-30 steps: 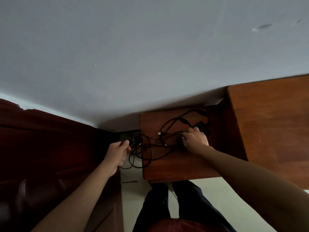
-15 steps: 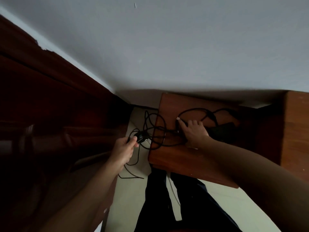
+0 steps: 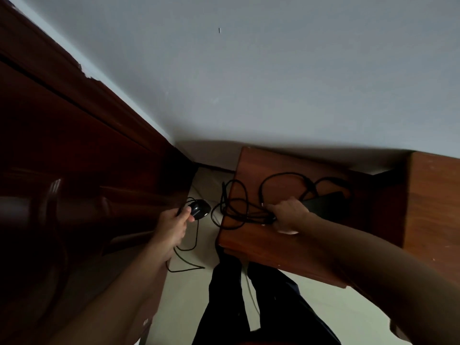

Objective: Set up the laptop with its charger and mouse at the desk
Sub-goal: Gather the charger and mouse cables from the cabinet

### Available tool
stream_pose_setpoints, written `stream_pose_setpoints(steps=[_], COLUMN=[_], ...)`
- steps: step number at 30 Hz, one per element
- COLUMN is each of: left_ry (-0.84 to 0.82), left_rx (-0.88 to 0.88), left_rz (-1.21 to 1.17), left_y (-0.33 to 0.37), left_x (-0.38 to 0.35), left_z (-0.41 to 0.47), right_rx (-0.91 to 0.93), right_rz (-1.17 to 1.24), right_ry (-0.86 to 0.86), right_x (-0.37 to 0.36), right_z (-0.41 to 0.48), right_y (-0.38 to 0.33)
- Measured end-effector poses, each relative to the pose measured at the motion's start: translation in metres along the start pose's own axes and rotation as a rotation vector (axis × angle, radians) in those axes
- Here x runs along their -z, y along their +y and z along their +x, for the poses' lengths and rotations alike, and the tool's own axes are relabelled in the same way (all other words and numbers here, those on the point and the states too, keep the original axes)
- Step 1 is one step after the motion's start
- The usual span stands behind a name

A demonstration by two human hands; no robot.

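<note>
L hand (image 3: 174, 221) has the mouse (image 3: 200, 209), pinched at its near end betw. thumb and curled fingers, out over the floor (image 3: 191, 290) just left of the low table (image 3: 261, 247). R hand (image 3: 290, 215) is down on the tabletop, fist closed round a bunch of black cables (image 3: 245, 215).

Charger brick (image 3: 323, 204) lies flat on the table just right of that hand. Touching it or not, can't tell. Its long axis runs right and a bit away, toward the taller desk (image 3: 435, 207). So R hand is much the nearer one for the charger. L is well apart from it, w/ the tangle between.

The catch, I'd say: the mouse cord (image 3: 185, 266) droops from L hand in a loop toward the floor and seems to feed into the same knot R hand holds. Which strand is which, can't tell, too dark. Pull the mouse left and the lot may drag w/ it, brick incl.

Looks like the sorting-out stage. Nothing on the desk that I can see, and the laptop's not in view. Dark wooden furniture (image 3: 87, 170) crowds the L side, the person's legs (image 3: 231, 302) sit below the table edge, pale wall (image 3: 249, 70) behind.
</note>
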State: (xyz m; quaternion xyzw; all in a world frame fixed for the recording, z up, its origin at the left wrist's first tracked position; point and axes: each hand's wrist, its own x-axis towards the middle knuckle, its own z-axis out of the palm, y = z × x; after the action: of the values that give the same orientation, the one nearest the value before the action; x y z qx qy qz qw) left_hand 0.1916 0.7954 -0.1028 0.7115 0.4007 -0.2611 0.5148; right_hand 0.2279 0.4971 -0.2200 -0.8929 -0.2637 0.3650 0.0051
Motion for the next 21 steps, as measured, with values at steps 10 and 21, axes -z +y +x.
stream_pose_setpoints(steps=[10, 21], left_ry=[-0.073, -0.31], left_rx=[-0.222, -0.604], left_rz=[0.037, 0.229], left_y=[0.072, 0.136], left_x=[0.027, 0.029], left_z=[-0.038, -0.083], right_rx=[-0.228, -0.621], right_rz=[0.482, 1.423], right_ry=[0.169, 0.719], right_x=[0.08, 0.128], right_z=[-0.065, -0.166], right_y=[-0.012, -0.092])
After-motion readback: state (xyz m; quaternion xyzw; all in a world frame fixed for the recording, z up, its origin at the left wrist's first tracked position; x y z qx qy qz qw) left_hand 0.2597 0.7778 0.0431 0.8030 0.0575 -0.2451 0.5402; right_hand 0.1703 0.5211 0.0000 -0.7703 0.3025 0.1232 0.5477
